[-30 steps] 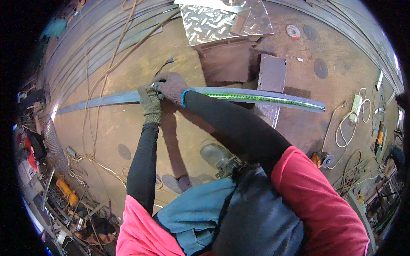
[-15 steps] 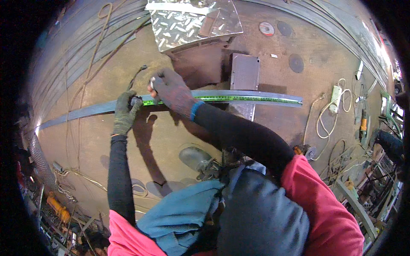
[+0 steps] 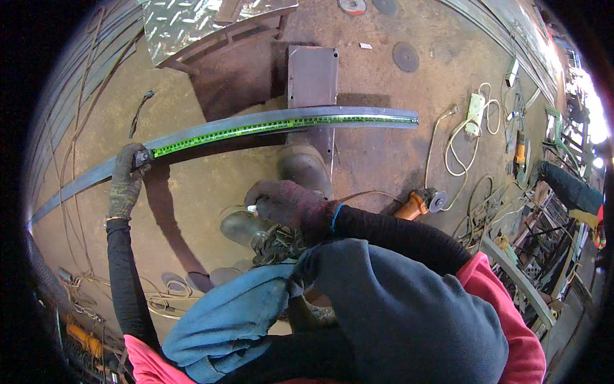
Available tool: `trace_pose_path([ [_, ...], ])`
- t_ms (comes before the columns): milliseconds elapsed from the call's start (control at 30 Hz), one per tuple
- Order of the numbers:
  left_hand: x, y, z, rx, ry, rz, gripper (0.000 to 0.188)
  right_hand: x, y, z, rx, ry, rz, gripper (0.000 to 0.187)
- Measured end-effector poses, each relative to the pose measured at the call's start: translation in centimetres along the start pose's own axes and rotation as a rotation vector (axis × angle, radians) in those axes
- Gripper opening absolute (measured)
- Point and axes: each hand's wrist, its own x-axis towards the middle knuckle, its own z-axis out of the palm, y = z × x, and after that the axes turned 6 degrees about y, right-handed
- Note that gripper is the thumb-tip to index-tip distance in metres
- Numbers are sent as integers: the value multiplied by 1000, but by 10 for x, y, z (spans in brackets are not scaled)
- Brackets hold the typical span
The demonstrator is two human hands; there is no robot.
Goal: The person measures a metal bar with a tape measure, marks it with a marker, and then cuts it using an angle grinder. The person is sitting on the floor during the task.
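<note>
My left hand (image 3: 127, 180), in a grey knit glove, is closed around the dark case of a tape measure (image 3: 230, 132). Its bright green blade is drawn out to the right along a long grey metal bar (image 3: 256, 121), reaching close to the bar's right end. The bar lies across a dark steel piece (image 3: 312, 75). My right hand (image 3: 291, 206), in a dark glove, is held over my boots (image 3: 306, 168), nearer to me than the bar. Its fingers are closed on a small white stick (image 3: 252, 208), of which only the tip shows.
A tread-plate block (image 3: 192, 29) stands at the far left. An orange angle grinder (image 3: 414, 203) lies at the right, near a white power strip (image 3: 476, 114) with looped cord. Grinding discs (image 3: 405, 57) lie beyond, metal lengths (image 3: 521, 288) at the right.
My right hand has come back from the bar beside my left hand to above my boots, still gripping the white stick. My left hand stays on the tape measure. The view has shifted right.
</note>
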Motion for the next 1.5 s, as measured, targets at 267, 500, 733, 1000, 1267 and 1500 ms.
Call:
trace_pose_path([
  [267, 7, 15, 2, -10, 35, 20, 53, -1, 6, -5, 92, 34, -37, 19],
  [500, 14, 17, 3, 12, 23, 28, 53, -1, 5, -7, 67, 11, 4, 16],
  [733, 12, 14, 3, 10, -15, 2, 52, 0, 4, -6, 84, 19, -9, 16],
  [1000, 14, 17, 6, -9, -9, 34, 54, 0, 5, -6, 80, -3, 77, 17],
  [1267, 19, 27, 4, -30, 24, 73, 54, 2, 6, -5, 55, 21, 17, 18],
  [1500, 29, 49, 6, 7, 46, 132, 51, 3, 4, -6, 89, -1, 69, 19],
])
